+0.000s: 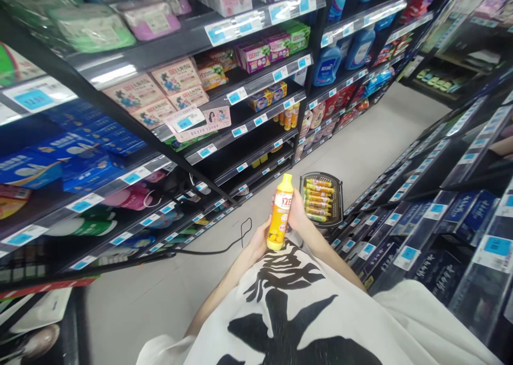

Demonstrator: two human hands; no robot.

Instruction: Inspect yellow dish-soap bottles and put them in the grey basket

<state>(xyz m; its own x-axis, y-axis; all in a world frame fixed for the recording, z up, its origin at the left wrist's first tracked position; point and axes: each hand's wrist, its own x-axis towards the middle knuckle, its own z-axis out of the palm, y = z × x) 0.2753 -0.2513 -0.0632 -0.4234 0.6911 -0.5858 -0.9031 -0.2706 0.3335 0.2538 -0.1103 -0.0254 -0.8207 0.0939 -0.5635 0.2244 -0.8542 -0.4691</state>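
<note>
A yellow dish soap bottle (280, 212) with a yellow cap and red lettering is held in front of my body, cap end away from me. My left hand (264, 233) grips its lower left side, fingers mostly hidden behind it. Around its right side closes my right hand (296, 211), with the fingertips also out of sight. Just beyond, on the floor, stands a dark shopping basket (341, 193) with several yellow bottles (319, 200) lying in a row inside.
On the left, black shelves (236, 180) carry boxed soaps (176, 82) and blue detergent jugs (327, 65). More shelving with dark boxes (441, 271) lines the right side. A black cable (216, 251) runs across the grey floor (160, 301).
</note>
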